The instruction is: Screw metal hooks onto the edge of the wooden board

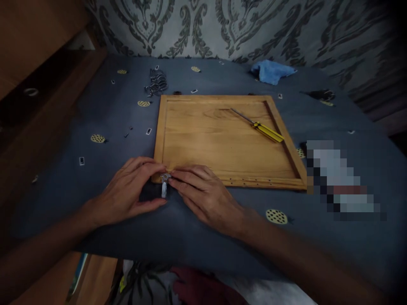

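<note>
Positioning seems the step: a cabinet hinge [164, 189] is held between left hand [127, 189] and right hand [206, 195], framed wooden panel [199, 137] ahead; steady alignment is needed.

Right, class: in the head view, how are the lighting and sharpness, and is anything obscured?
Head view: dim overall, top right corner nearly black; wooden panel comparatively bright; yellow-handled screwdriver easily made out; metal piece at the fingertips small, its fine detail unclear; pixelated patch hiding whatever lies right of the panel.

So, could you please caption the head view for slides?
Left hand and right hand at a metal piece by a corner of the panel bearing a screwdriver.
</note>
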Available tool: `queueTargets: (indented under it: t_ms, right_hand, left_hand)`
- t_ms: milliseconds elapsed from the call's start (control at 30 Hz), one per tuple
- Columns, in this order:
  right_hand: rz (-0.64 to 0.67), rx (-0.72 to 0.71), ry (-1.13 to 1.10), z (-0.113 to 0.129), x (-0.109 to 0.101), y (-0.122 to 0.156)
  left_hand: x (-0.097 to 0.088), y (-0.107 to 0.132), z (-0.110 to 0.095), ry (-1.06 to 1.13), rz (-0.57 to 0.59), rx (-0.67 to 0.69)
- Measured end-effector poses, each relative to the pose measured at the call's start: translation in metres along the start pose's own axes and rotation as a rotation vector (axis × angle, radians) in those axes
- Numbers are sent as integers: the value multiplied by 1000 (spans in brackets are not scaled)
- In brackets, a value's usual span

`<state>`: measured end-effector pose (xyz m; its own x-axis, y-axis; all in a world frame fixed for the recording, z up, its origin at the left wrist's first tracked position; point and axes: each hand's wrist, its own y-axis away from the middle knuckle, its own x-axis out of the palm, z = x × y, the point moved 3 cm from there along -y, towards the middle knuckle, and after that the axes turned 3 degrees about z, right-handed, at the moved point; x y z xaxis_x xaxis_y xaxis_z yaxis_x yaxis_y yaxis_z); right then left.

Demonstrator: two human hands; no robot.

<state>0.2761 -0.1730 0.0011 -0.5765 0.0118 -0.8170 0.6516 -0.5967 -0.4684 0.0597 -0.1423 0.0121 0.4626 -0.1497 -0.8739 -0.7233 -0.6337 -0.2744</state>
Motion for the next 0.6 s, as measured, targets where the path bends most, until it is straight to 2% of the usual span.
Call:
queueTargets:
  t_ms: [167, 433, 600]
  right_hand:
    - [30, 25, 8, 0, -1, 1]
    - [-37, 10, 36, 3, -2, 0]
    - [-35, 0, 39, 4, -2, 2]
  left_hand:
    - [0, -1, 1, 90, 10, -44]
    - [-2, -6, -2, 140, -1, -27]
    - [-3, -5, -2, 147, 7, -40]
